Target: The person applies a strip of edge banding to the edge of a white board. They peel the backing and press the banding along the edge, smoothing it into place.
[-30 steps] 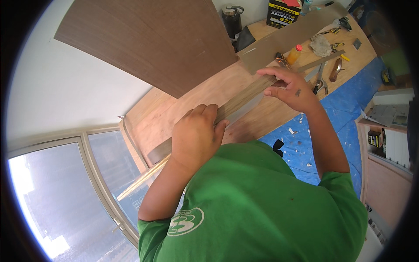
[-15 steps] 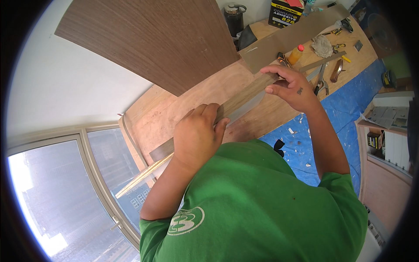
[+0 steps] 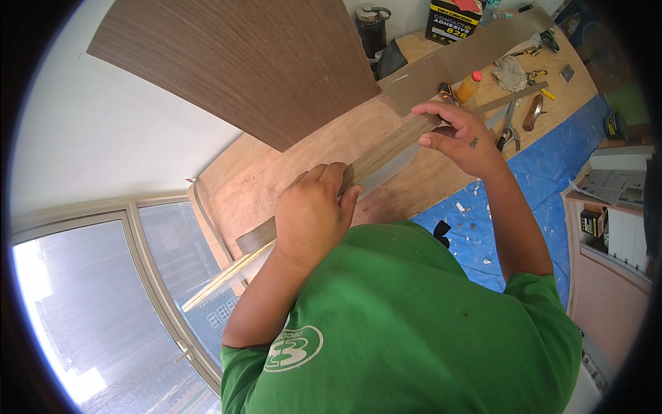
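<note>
A long, narrow wood-grain strip (image 3: pixel 387 148) runs slantwise over the workbench, from lower left to upper right, close in front of my body. My left hand (image 3: pixel 308 210) is wrapped over its nearer part, fingers on the far side and thumb on the near side. Toward its right end my right hand (image 3: pixel 463 136) grips the strip between thumb and fingers; some of those fingers are hidden. A pale, greyish edge shows along the strip's near side. Past my left wrist a bright, light-coloured edge (image 3: pixel 227 277) sticks out to the lower left.
A large brown wood-grain panel (image 3: pixel 241 62) stands at the far left. The workbench (image 3: pixel 276 169) holds a brown board (image 3: pixel 441 65), an orange bottle (image 3: pixel 469 86), a hammer (image 3: pixel 510 134), a hand plane (image 3: pixel 533 112), a crumpled cloth (image 3: pixel 510 73) and an adhesive can (image 3: pixel 452 22). Blue sheeting (image 3: pixel 476 224) covers the floor.
</note>
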Demonstrator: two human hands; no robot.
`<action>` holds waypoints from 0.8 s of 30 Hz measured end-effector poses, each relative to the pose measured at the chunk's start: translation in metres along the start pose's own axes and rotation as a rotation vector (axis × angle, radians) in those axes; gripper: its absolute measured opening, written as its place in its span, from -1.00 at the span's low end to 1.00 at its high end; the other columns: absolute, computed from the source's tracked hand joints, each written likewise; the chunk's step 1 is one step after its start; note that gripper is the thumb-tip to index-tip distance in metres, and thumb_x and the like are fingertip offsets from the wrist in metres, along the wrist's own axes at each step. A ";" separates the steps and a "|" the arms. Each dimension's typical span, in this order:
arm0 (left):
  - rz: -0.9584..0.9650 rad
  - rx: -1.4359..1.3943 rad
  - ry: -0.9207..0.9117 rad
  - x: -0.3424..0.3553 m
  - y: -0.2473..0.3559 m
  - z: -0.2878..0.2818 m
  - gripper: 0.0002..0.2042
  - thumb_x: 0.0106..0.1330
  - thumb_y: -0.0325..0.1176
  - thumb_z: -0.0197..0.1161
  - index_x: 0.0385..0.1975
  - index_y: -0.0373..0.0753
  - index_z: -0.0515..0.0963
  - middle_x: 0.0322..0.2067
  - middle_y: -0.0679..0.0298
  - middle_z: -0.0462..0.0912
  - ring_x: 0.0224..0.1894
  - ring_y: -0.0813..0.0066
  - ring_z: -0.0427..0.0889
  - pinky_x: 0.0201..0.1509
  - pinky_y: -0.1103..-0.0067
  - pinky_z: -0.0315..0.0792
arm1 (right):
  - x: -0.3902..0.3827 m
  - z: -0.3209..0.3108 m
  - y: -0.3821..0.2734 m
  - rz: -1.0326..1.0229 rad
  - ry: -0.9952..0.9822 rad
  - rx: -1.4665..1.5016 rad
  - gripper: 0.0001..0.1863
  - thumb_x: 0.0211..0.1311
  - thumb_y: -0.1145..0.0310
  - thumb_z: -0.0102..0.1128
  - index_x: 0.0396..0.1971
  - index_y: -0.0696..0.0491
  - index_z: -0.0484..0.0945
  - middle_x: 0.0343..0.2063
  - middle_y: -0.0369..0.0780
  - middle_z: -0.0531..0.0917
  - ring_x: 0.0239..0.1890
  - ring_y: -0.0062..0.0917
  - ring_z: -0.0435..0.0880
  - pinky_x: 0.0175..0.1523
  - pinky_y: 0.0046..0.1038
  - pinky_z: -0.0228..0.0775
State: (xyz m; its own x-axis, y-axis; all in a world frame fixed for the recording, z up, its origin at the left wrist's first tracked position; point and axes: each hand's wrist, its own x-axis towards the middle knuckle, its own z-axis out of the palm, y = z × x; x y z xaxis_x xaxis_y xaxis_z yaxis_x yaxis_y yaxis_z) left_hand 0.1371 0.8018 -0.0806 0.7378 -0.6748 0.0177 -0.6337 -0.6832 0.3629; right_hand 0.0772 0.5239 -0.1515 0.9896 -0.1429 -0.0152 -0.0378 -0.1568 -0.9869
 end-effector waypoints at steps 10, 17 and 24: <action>0.003 0.017 0.014 -0.003 0.000 0.004 -0.73 0.24 -0.25 0.41 -0.15 -0.22 0.60 -0.37 0.15 0.68 -0.32 0.11 0.72 -0.29 0.31 0.58 | 0.000 0.000 -0.001 -0.004 -0.003 0.003 -0.53 0.22 0.42 0.46 0.14 0.10 0.60 -0.10 -0.28 0.64 -0.06 -0.62 0.62 0.15 -0.49 0.58; -0.003 0.022 0.027 -0.005 0.002 0.007 -0.73 0.23 -0.25 0.41 -0.16 -0.21 0.59 -0.38 0.16 0.68 -0.34 0.12 0.71 -0.30 0.31 0.58 | -0.002 -0.001 0.001 0.022 0.003 0.005 -0.51 0.22 0.43 0.46 0.16 0.08 0.59 -0.06 -0.26 0.63 -0.04 -0.61 0.63 0.17 -0.48 0.58; 0.006 0.012 0.042 -0.005 0.001 0.008 -0.74 0.23 -0.25 0.41 -0.17 -0.21 0.59 -0.38 0.17 0.67 -0.35 0.12 0.71 -0.31 0.30 0.57 | -0.004 0.002 -0.013 -0.187 0.062 -0.558 -0.47 0.24 0.25 0.45 0.21 0.04 0.59 0.31 -0.17 0.53 0.38 -0.31 0.44 0.42 -0.28 0.32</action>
State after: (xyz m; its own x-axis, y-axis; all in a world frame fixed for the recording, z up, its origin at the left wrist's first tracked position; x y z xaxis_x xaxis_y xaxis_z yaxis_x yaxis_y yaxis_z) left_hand 0.1311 0.8018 -0.0877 0.7430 -0.6667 0.0590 -0.6406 -0.6828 0.3513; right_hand 0.0742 0.5280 -0.1391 0.9771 -0.1177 0.1775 0.0530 -0.6726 -0.7381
